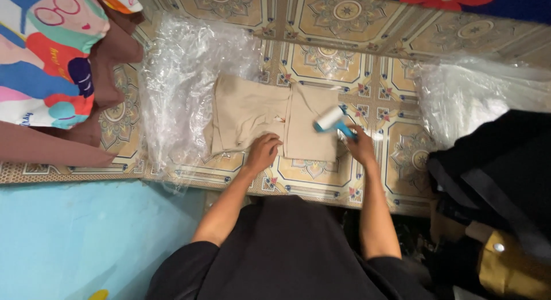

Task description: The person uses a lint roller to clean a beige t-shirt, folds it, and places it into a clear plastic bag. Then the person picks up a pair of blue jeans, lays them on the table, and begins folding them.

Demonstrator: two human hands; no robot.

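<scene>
A folded beige garment [252, 113] lies flat on the patterned tile floor [350, 64]. My left hand [263, 152] presses down on its near edge, fingers curled on the cloth. My right hand [360, 145] grips the blue handle of a lint roller [332, 121], whose white roll rests on the garment's right part.
Clear plastic wrap [183, 76] lies crumpled left of the garment, and more plastic [470, 93] sits at the right. Colourful printed fabric [46, 53] and brown cloth [109, 59] are piled at the left. A black bag [493, 168] is at the right. A blue mat [74, 237] is near left.
</scene>
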